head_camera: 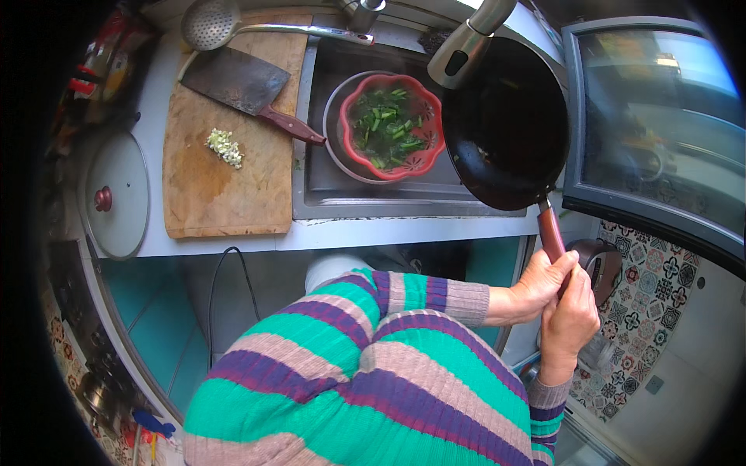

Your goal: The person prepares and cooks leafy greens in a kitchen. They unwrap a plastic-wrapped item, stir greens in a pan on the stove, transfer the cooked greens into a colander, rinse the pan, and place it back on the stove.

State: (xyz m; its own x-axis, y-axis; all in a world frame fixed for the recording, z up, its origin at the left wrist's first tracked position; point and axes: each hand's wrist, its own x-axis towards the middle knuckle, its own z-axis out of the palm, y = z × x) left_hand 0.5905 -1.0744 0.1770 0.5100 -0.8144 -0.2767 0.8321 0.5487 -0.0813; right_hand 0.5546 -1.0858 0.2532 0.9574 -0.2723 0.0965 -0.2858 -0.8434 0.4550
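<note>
Both hands grip the dark red handle of a black frying pan (507, 128). My left hand (539, 285) closes round the handle nearer the pan, and my right hand (574, 314) overlaps it lower down. The pan is tilted over the right side of the sink, beside the faucet head (463, 55). In the sink (373, 207), a red scalloped colander (434, 140) with cut green vegetables (387, 125) sits within a round metal basin (335, 140). Steam seems to rise there.
On the wooden cutting board (256, 192) lie a cleaver (239, 81), chopped garlic-like bits (224, 148) and part of a perforated skimmer (210, 24). A glass lid (119, 204) lies at the left. An appliance with a glass door (658, 116) stands right of the pan.
</note>
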